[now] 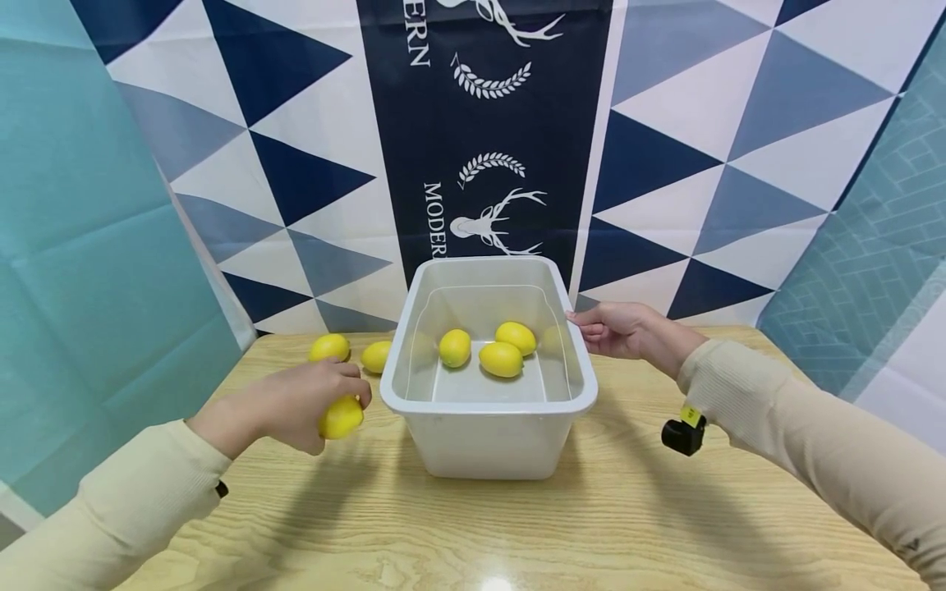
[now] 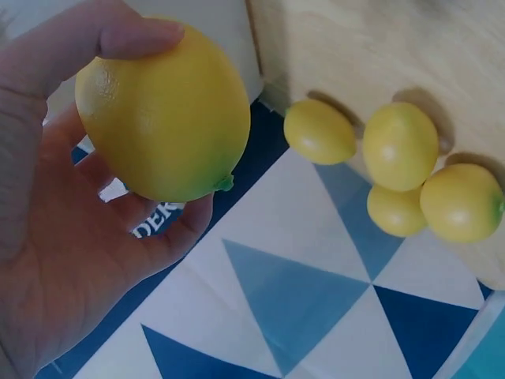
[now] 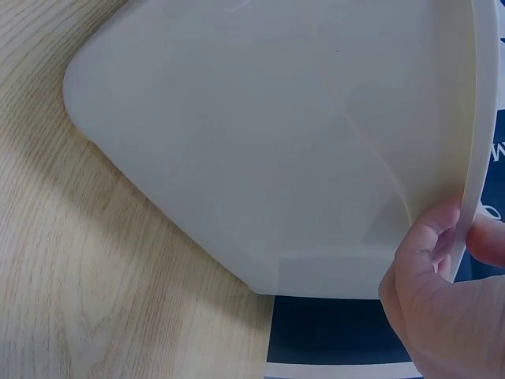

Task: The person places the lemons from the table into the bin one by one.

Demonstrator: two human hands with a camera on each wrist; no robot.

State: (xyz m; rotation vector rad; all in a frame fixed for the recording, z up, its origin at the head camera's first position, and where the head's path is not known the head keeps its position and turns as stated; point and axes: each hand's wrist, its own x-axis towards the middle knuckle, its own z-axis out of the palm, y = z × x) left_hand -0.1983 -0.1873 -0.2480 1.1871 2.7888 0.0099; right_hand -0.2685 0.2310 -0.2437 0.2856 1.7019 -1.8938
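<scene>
My left hand (image 1: 299, 402) grips a yellow lemon (image 1: 342, 417) above the table, just left of a light grey plastic bin (image 1: 488, 443). In the left wrist view the thumb lies over this lemon (image 2: 170, 110), whose green tip shows. My right hand (image 1: 624, 330) pinches the bin's right rim, with the thumb on one side and curled fingers on the other in the right wrist view. Inside the bin lie three lemons, one lemon (image 1: 454, 348) on the left and two touching on the right, the nearer lemon (image 1: 501, 359) and the farther lemon (image 1: 516, 336).
Several loose lemons (image 2: 401, 146) rest on the table beyond my left hand, partly hidden in the head view. One lemon (image 1: 376, 356) is close to the bin's left side. A patterned cloth (image 1: 488, 123) hangs behind the wooden table (image 1: 502, 533).
</scene>
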